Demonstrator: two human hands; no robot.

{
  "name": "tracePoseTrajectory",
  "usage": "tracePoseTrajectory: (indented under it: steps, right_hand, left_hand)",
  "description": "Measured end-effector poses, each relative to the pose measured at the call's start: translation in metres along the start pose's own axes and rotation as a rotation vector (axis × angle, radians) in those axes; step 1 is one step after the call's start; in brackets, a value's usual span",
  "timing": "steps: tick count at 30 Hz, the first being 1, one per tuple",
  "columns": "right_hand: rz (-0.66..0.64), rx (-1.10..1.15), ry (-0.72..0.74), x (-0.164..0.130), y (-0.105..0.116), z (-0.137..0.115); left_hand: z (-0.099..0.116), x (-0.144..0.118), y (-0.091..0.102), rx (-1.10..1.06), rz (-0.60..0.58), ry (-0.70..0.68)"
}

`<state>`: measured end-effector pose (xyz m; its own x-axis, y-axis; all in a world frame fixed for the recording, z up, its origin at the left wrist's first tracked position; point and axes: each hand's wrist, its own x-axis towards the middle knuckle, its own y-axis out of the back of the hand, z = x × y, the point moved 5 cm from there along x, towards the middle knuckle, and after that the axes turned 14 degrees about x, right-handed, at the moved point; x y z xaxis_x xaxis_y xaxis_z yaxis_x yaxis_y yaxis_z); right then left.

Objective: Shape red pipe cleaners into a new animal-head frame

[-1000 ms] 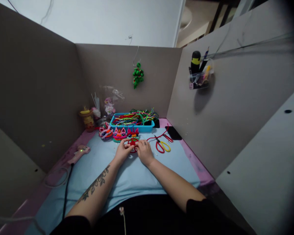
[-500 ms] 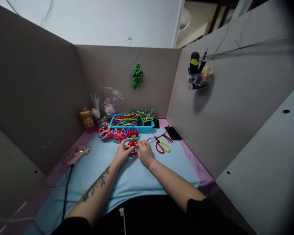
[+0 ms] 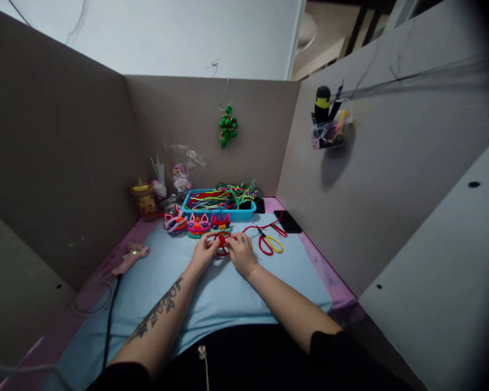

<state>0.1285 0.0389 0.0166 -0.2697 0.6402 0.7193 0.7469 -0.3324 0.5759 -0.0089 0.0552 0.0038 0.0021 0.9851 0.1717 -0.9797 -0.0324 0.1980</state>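
Between my two hands is a small piece of red cord work [image 3: 222,245], looped into a rough ring with a denser middle. My left hand [image 3: 205,252] pinches its left side, and my right hand [image 3: 241,253] grips its right side, fingers closed. Finger detail is partly hidden by the backs of my hands. A red cord [image 3: 257,226] runs off to the right past my right hand. Just beyond my hands stand colourful knotted animal heads, among them a pink one [image 3: 198,225] and a red one [image 3: 220,223]. Scissors [image 3: 271,243] with one red and one yellow handle lie right of my right hand.
A blue tray [image 3: 219,215] heaped with coloured cords stands at the back. A black phone [image 3: 287,221] lies at right, a pink corded tool [image 3: 131,257] with a green light at left. A green knotted ornament [image 3: 229,127] hangs on the back partition; a clear holder [image 3: 328,134] hangs at right.
My fingers have shifted slightly on the red cord work, and its middle now shows at a different angle. Both hands stay in nearly the same place.
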Motion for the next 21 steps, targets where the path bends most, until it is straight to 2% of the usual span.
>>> tracePoseTrajectory:
  steps: [3, 5, 9, 13, 21]
  right_hand:
    - [-0.029, -0.003, 0.028, 0.0, 0.0, -0.001]
    - [-0.003, 0.009, 0.02, 0.0, 0.002, -0.001]
    - [0.095, 0.066, -0.003, 0.0, 0.008, -0.002]
    - [0.108, 0.115, -0.009, -0.001, 0.007, -0.003]
    - [0.175, 0.154, -0.056, 0.002, 0.009, -0.002]
  left_hand:
    - [-0.002, 0.001, 0.0, -0.079, -0.018, 0.074]
    - [-0.004, 0.001, 0.002, -0.131, -0.008, 0.102]
    - [-0.004, 0.002, 0.008, -0.258, 0.082, 0.123]
    - [-0.004, 0.0, 0.009, -0.343, 0.133, 0.166]
    - [-0.009, -0.003, -0.005, -0.46, 0.069, 0.218]
